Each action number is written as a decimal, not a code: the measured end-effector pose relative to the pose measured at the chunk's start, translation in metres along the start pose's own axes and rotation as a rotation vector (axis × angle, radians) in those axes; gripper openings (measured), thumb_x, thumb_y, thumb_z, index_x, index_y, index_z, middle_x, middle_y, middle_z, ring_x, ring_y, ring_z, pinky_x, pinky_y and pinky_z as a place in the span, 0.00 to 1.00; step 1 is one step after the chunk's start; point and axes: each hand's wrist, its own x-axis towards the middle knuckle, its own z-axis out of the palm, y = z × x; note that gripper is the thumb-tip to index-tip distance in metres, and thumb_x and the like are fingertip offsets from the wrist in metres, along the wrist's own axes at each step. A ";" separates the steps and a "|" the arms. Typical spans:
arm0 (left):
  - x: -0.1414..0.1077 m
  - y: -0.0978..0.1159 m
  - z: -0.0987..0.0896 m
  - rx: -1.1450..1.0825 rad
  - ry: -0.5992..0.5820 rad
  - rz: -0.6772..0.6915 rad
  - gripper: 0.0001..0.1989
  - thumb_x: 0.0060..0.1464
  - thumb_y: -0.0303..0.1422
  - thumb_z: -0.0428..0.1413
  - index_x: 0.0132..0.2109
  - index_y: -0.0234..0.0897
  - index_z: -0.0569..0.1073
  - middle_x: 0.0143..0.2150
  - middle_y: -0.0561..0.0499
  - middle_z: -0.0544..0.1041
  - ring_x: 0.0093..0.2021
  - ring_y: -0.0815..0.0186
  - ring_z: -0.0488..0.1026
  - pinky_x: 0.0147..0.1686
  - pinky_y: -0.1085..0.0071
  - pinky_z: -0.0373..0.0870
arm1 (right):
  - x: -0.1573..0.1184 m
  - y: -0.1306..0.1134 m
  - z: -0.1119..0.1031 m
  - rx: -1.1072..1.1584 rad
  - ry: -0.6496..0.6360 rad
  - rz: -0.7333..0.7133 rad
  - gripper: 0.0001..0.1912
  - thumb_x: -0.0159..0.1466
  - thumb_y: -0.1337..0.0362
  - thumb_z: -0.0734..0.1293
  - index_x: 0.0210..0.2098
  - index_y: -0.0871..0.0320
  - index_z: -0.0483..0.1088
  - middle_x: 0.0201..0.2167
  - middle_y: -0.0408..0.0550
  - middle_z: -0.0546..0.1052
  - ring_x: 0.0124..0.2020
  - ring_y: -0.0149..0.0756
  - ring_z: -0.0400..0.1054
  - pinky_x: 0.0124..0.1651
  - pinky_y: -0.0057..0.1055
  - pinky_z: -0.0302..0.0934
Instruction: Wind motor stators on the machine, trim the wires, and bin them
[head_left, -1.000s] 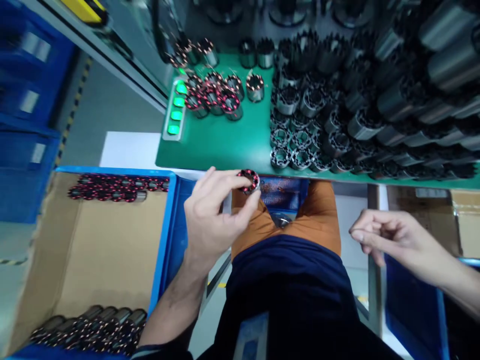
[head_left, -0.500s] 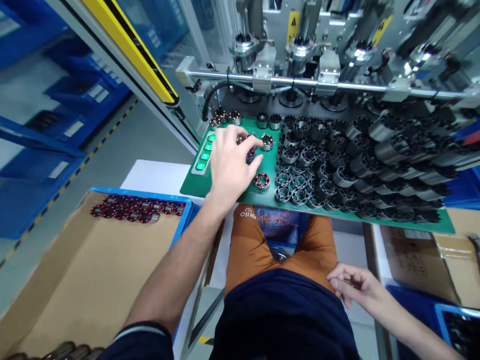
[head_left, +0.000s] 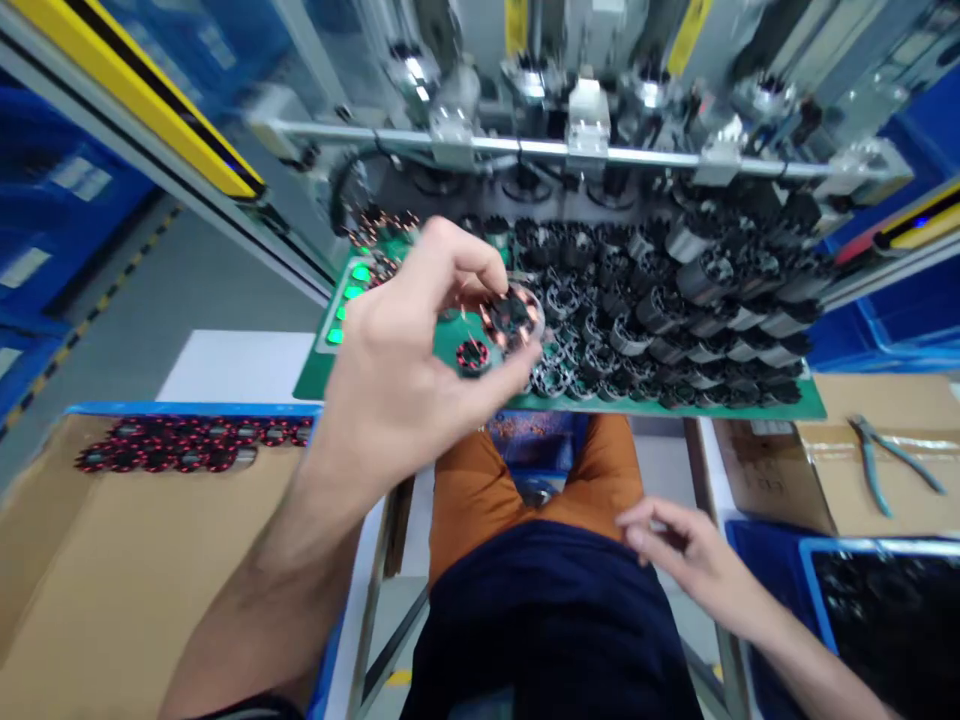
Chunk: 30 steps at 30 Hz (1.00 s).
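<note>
My left hand (head_left: 412,350) is raised over the green work surface (head_left: 311,372), its thumb and fingers closed round the rim of a copper-wound motor stator (head_left: 514,318). The stator is held tilted, with its windings facing me, and is slightly blurred. Beneath it, a stator with red windings (head_left: 472,355) sits on the green surface. Several copper-wound stators (head_left: 382,228) stand at the back left, partly behind my hand. My right hand (head_left: 690,550) rests by my right thigh with its fingers loosely curled; nothing shows in it.
Stacked dark stator cores (head_left: 660,310) fill the right of the green surface. Green-lit buttons (head_left: 352,293) sit at its left. Behind runs a machine with a metal bar (head_left: 547,150). A cardboard-lined bin (head_left: 187,560) holds red-wound stators. Pliers (head_left: 885,460) lie on a carton (head_left: 817,400).
My left hand has picked up a copper-wound stator from the green surface and lifted it toward me. The view has shifted right, bringing the pliers into sight. My right hand stays by the thigh.
</note>
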 end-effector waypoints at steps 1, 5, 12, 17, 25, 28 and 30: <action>-0.010 0.016 -0.002 -0.141 -0.074 0.016 0.25 0.61 0.30 0.76 0.60 0.49 0.79 0.56 0.51 0.83 0.54 0.55 0.89 0.56 0.58 0.90 | 0.005 -0.016 0.001 0.000 0.037 0.041 0.16 0.67 0.51 0.84 0.54 0.41 0.88 0.37 0.49 0.85 0.29 0.44 0.79 0.29 0.35 0.78; -0.043 0.049 0.012 -0.386 -0.399 0.011 0.31 0.59 0.28 0.76 0.66 0.50 0.78 0.61 0.51 0.85 0.54 0.56 0.92 0.53 0.64 0.92 | 0.031 -0.062 0.011 0.321 -0.072 0.141 0.32 0.77 0.40 0.76 0.74 0.45 0.77 0.60 0.54 0.84 0.57 0.48 0.83 0.50 0.38 0.84; -0.097 0.040 0.044 -0.414 -0.210 -0.115 0.37 0.61 0.38 0.82 0.73 0.51 0.80 0.63 0.52 0.89 0.56 0.58 0.92 0.61 0.65 0.91 | 0.049 -0.069 0.023 0.477 -0.058 0.259 0.18 0.77 0.54 0.81 0.62 0.51 0.85 0.50 0.48 0.89 0.45 0.35 0.86 0.47 0.27 0.83; -0.119 0.044 0.046 -0.372 -0.067 -0.091 0.13 0.66 0.29 0.78 0.53 0.51 0.90 0.46 0.59 0.92 0.40 0.68 0.91 0.44 0.74 0.88 | 0.049 -0.062 0.021 0.458 -0.008 0.232 0.20 0.74 0.53 0.83 0.61 0.52 0.87 0.49 0.48 0.90 0.44 0.33 0.86 0.46 0.25 0.83; -0.150 0.021 0.060 -0.343 -0.360 -0.212 0.04 0.73 0.31 0.70 0.45 0.46 0.88 0.39 0.55 0.90 0.36 0.65 0.88 0.41 0.71 0.83 | 0.053 -0.061 0.026 0.438 0.086 0.203 0.23 0.69 0.56 0.86 0.61 0.52 0.85 0.50 0.46 0.90 0.44 0.34 0.87 0.46 0.27 0.84; -0.169 0.004 0.075 -0.409 -0.392 -0.327 0.05 0.72 0.31 0.70 0.43 0.46 0.88 0.39 0.56 0.90 0.36 0.65 0.88 0.40 0.70 0.81 | 0.051 -0.061 0.027 0.363 0.127 0.133 0.25 0.69 0.55 0.87 0.61 0.53 0.85 0.50 0.47 0.90 0.47 0.37 0.88 0.51 0.30 0.85; -0.171 0.002 0.076 -0.424 -0.244 -0.411 0.03 0.70 0.32 0.73 0.46 0.48 0.90 0.42 0.56 0.91 0.39 0.64 0.88 0.43 0.69 0.82 | 0.051 -0.061 0.030 0.305 0.142 0.074 0.24 0.68 0.58 0.87 0.61 0.52 0.84 0.51 0.47 0.90 0.51 0.38 0.88 0.56 0.32 0.85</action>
